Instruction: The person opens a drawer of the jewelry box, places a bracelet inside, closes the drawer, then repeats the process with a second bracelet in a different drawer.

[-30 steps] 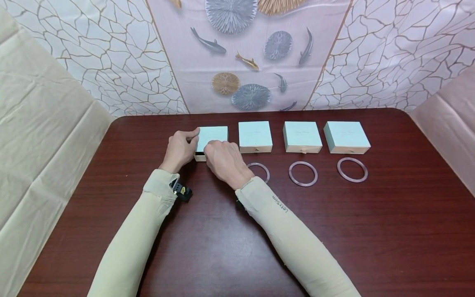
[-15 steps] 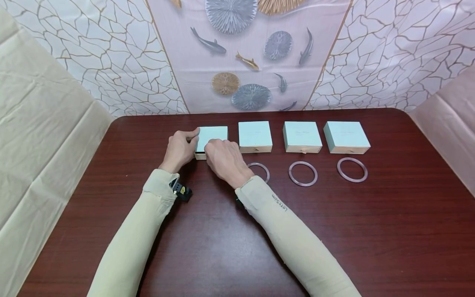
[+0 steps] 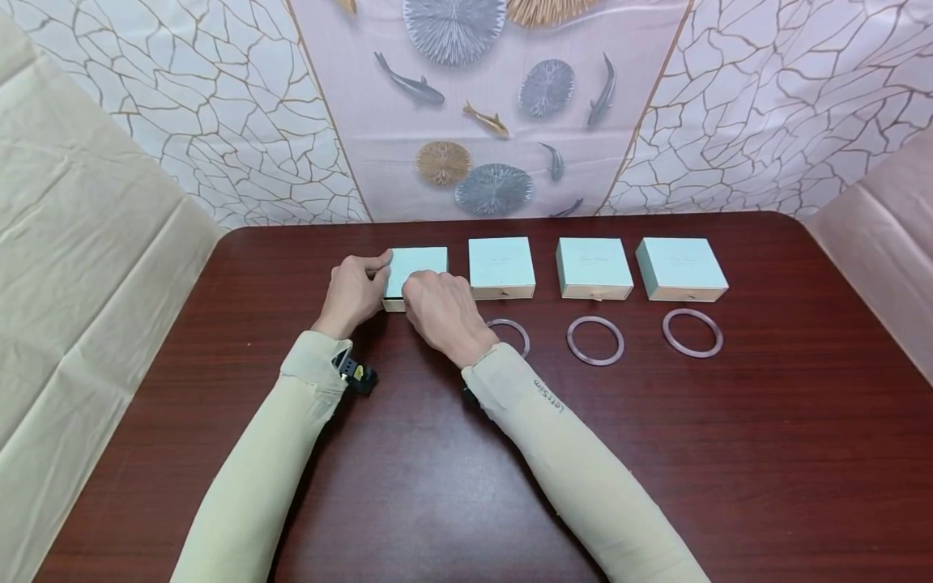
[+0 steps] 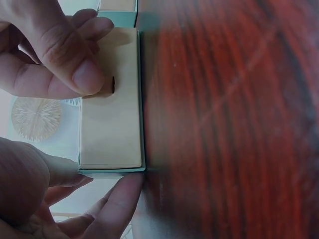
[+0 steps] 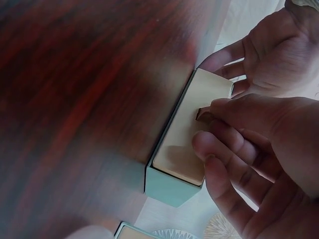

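Observation:
The leftmost mint box (image 3: 417, 261) has its cream drawer front (image 4: 112, 134) almost level with the sleeve. My left hand (image 3: 350, 295) grips the box's left side, thumb and fingers at its edges. At the front, my right hand (image 3: 445, 316) pinches the small pull tab (image 5: 202, 114) between thumb and fingers, as the right wrist view shows. The inside of the drawer is hidden. A pale purple ring (image 3: 519, 330) lies partly behind my right hand and wrist.
Three more mint boxes stand in a row to the right: one box (image 3: 500, 263), another (image 3: 594, 263) and the rightmost (image 3: 681, 263). Two more rings, one (image 3: 571, 340) and another (image 3: 717, 340), lie before the right-hand boxes. A patterned cloth (image 3: 496, 121) hangs behind the table.
The drawer of the leftmost box has slid a little further into its sleeve, and my right hand has moved slightly toward the back with it. My left hand has stayed in place.

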A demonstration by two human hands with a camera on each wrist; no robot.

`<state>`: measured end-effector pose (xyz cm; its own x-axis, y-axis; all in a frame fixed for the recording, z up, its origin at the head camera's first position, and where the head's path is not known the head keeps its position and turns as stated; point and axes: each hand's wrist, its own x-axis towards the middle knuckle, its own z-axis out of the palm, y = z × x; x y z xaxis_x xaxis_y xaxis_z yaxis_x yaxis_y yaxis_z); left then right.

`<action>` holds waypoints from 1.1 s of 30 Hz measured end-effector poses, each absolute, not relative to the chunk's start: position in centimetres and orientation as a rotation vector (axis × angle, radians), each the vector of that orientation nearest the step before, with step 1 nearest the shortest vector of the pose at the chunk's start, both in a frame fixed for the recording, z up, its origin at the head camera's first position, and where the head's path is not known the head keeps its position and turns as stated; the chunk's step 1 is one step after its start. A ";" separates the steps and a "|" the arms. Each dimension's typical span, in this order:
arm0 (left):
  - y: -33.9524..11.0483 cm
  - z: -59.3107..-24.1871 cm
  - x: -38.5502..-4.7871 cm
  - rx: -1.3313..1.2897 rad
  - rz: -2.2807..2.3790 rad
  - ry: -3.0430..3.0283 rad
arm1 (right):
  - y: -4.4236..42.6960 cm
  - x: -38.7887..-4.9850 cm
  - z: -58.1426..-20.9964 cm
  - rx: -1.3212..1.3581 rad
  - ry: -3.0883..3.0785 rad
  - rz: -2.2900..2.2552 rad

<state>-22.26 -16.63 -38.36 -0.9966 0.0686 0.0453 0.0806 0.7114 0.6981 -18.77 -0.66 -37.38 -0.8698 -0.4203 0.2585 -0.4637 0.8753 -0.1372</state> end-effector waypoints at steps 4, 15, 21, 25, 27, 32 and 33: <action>-16.6 -38.4 -22.3 -0.134 -1.188 -2.893 | -0.7 -18.8 -37.4 0.674 -2.824 0.287; -16.8 -38.5 -22.1 -0.138 -1.188 -2.895 | -0.9 -18.6 -37.3 0.672 -2.838 0.277; -16.7 -38.5 -22.1 -0.137 -1.184 -2.881 | -0.8 -18.9 -36.8 0.675 -2.888 0.294; -16.6 -38.5 -22.1 -0.129 -1.186 -2.876 | -0.7 -19.2 -36.7 0.671 -2.914 0.315; -16.6 -38.4 -22.1 -0.127 -1.189 -2.879 | -0.7 -19.3 -36.7 0.667 -2.916 0.321; -16.6 -38.3 -22.2 -0.122 -1.203 -2.891 | -0.7 -19.5 -36.7 0.667 -2.908 0.337; -16.7 -38.3 -22.2 -0.121 -1.200 -2.893 | -0.7 -19.5 -36.7 0.667 -2.907 0.339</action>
